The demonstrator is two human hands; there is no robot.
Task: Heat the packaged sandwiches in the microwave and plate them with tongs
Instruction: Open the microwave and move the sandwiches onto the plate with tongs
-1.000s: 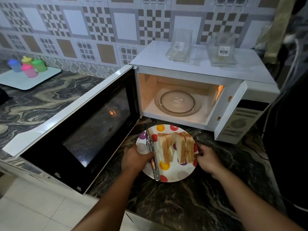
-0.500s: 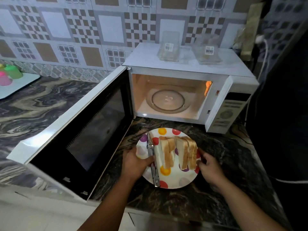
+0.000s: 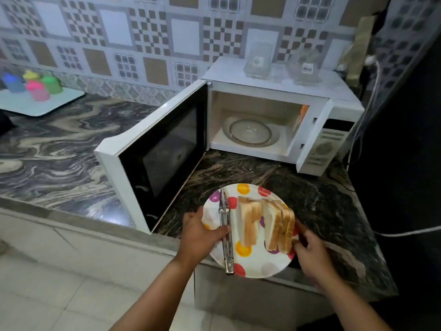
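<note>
— Two hands were on the plate (image 3: 256,267), yes? Where did you have them?

— Your left hand (image 3: 201,237) gripped the near-left rim, its thumb curled over onto the tongs (image 3: 226,237) and pinning them to the plate. Your right hand (image 3: 310,253) held the right rim, fingertips curled against the edge just under the outermost slice.

— And the sandwiches (image 3: 265,224)?

— They stood on edge between your two sets of fingers, in two bunches, the right bunch almost touching your right fingertips. The tongs lay beside your left thumb, their handle end past the near rim.

— What could have gone wrong?

— The plate hung partly over the counter (image 3: 310,194) edge, so its weight was in your grip. Had you tilted it, the upright slices would likely have toppled. Had your thumb eased, the tongs could have slid off toward you. The microwave door (image 3: 152,151) stood wide open just beyond your left knuckles; a swing that way would have knocked it. The microwave (image 3: 269,91) cavity showed only its glass turntable.
</note>
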